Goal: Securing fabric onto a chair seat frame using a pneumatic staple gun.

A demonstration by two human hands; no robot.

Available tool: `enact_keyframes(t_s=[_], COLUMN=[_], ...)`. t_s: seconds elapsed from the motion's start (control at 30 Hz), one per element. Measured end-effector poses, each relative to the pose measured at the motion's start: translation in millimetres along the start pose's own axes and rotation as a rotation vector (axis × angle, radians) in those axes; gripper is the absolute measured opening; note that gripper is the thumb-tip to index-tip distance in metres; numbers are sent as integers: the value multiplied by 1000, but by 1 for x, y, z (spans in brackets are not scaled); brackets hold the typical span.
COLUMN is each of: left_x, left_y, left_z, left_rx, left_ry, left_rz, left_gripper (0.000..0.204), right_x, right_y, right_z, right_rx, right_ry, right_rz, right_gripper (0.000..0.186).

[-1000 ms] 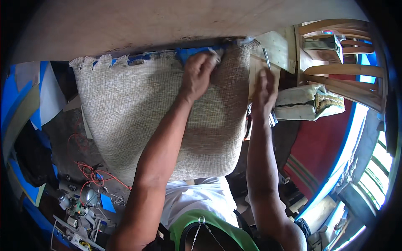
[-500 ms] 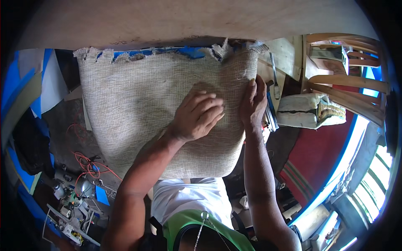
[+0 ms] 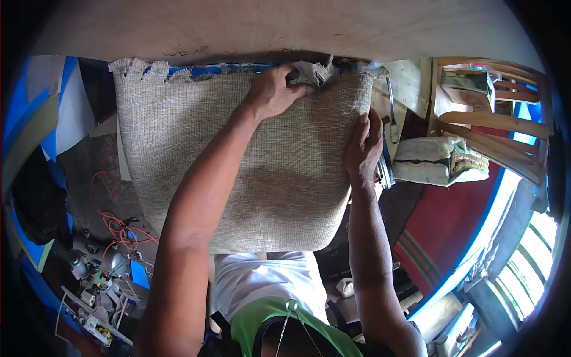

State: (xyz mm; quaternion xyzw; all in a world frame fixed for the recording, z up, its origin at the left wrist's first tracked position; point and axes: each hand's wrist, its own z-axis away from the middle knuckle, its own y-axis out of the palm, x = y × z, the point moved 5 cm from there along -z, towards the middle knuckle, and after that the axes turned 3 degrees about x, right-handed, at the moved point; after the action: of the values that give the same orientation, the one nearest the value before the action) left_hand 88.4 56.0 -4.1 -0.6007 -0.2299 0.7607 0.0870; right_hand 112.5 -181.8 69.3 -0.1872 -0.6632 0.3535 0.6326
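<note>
A padded seat (image 3: 297, 208) covered in beige-grey woven fabric spreads out before me, its far edge frayed and cut into ragged tabs. Blue material (image 3: 238, 68) peeks out behind that edge, below a large pale panel (image 3: 285, 27). At the far edge my left hand (image 3: 275, 92) is closed at a loose, crumpled fabric flap (image 3: 318, 72), thumb pointing right; its fingertips are partly hidden. My right hand (image 3: 364, 146) is closed against the seat's right side, thumb up along the fabric edge. What lies under its fingers is hidden.
Right of the seat lie a long metal tool (image 3: 392, 128) and a torn, pale foam block (image 3: 437, 160) near a wooden slatted frame (image 3: 493, 122). Down left are an orange cord (image 3: 119, 229) and a cluttered machine (image 3: 98, 303). A red cloth (image 3: 440, 229) hangs on the right.
My left hand has moved from above the seat's middle away to the frayed far edge and closed at the fabric flap. My right hand keeps its place on the side.
</note>
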Motion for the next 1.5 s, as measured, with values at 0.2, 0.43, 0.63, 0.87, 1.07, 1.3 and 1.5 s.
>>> enact_keyframes(t_s=[0.2,0.43,0.63,0.87,1.07,1.3,1.5], left_x=[-6,-20,-21,-6,-22,-31,-33], left_y=[17,30,35,34,-8,-211,-249], left_z=[-7,-5,-15,-13,10,94,137], left_rx=[-161,-407,-305,-295,-304,-231,-471], left_ry=[-70,17,-143,-71,277,67,151], left_rz=[-124,-270,-415,-425,-325,-817,-842], left_gripper=[26,24,25,24,18,20,37], right_x=[10,7,7,70,90,124,189], right_y=[-2,-5,-6,13,57,103,168], right_z=[3,3,-3,24,46,49,44], right_rx=[-14,-14,-6,111,393,453,415], right_ry=[24,48,81,-624,-603,-457,-525], right_rz=[-39,25,8,226,90,-258,-388], right_gripper=[45,45,42,36,31,21,19])
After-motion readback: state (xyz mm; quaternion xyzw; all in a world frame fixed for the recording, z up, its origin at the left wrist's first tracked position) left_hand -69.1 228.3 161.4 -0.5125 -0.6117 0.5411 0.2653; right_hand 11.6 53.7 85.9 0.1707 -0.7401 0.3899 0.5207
